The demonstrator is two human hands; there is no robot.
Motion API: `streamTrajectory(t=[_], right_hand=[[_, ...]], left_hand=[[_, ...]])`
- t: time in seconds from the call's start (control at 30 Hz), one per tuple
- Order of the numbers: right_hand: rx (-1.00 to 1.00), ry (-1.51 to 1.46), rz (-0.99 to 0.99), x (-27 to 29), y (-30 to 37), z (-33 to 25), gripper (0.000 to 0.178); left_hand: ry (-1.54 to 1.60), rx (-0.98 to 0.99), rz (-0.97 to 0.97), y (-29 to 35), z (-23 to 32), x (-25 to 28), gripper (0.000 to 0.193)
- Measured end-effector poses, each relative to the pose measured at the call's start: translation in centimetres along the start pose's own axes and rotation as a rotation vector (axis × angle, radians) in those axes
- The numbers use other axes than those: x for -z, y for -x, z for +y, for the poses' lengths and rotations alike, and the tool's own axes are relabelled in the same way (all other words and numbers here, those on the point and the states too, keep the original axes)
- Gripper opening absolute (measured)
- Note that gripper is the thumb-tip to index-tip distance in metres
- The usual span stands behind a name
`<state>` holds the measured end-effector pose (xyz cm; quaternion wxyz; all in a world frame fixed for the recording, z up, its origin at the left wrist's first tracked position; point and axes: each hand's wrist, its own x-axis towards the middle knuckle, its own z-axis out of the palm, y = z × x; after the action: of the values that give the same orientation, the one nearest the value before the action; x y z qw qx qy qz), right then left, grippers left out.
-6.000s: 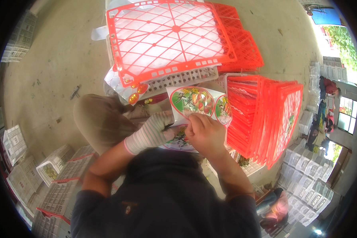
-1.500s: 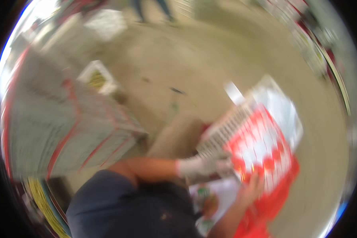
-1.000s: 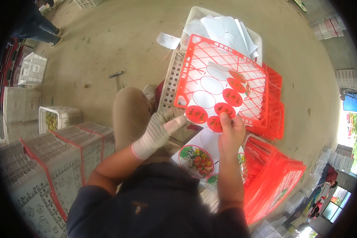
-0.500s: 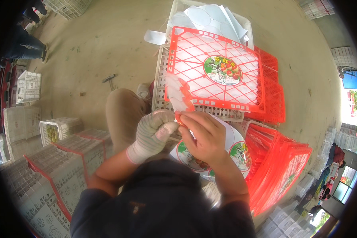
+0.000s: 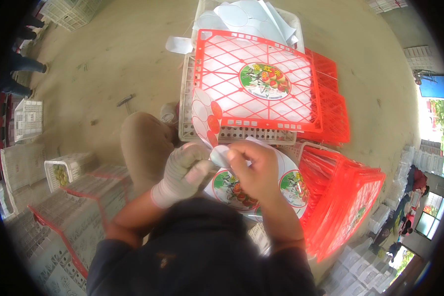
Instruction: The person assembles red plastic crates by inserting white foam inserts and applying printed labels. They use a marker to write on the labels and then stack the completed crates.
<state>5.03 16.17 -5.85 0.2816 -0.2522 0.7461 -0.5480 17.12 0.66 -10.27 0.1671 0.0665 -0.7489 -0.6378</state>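
My left hand (image 5: 181, 170), in a pale striped work glove, is closed on the lower end of a strip of round stickers (image 5: 206, 113). The strip stands up from the fingers, with some red circles and some bare outlines. Bare-skinned, my right hand (image 5: 256, 165) pinches a small round sticker (image 5: 219, 157) whose pale side shows, right beside the gloved fingers. Under my right hand lies a sheet of large round fruit labels (image 5: 284, 170). Ahead of both hands is a red lattice lid (image 5: 217, 69) over white padding, bearing an oval fruit label (image 5: 265, 80).
The lid rests on a white plastic crate (image 5: 186, 98). Behind it, a white bin holds used label sheets (image 5: 246, 19). Red lattice lids (image 5: 343, 202) are stacked at right. White crates (image 5: 88, 197) stand at left; a hammer (image 5: 125, 100) lies on the floor. People's legs (image 5: 22, 66) show far left.
My right hand has pulled the sticker's edge back, so its pale side now shows. The strip now shows its outlined face. The whole view has shifted slightly.
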Motion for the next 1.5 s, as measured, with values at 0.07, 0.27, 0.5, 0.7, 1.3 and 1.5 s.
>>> streamTrajectory(t=[0.07, 0.27, 0.5, 0.7, 1.3, 1.5], right_hand=[[-0.115, -0.172, 0.049, 2.3, -0.7, 3.2, 0.022], [-0.031, 0.117, 0.738, 13.8, -9.1, 10.7, 0.03], [0.293, 1.237, 0.552, 18.0, -13.8, 17.8, 0.018], [0.359, 1.33, 0.508, 15.9, -12.1, 20.1, 0.036], [-0.387, -0.746, 0.156, -2.3, -1.8, 8.7, 0.031], [-0.309, -0.432, 0.307, -4.3, 0.0, 6.9, 0.03]], left_hand=[[0.122, 0.109, 0.019, 0.7, -0.9, 0.3, 0.005], [0.274, 0.26, 0.106, 2.0, -0.9, 1.4, 0.011], [0.382, 0.265, 0.14, 1.7, -1.0, 0.8, 0.013], [0.427, 0.208, 0.12, 0.6, -1.5, 0.6, 0.013], [0.775, 0.447, 0.127, 2.2, -3.4, 1.9, 0.056], [0.919, 0.467, -0.05, 0.0, -2.1, 1.4, 0.124]])
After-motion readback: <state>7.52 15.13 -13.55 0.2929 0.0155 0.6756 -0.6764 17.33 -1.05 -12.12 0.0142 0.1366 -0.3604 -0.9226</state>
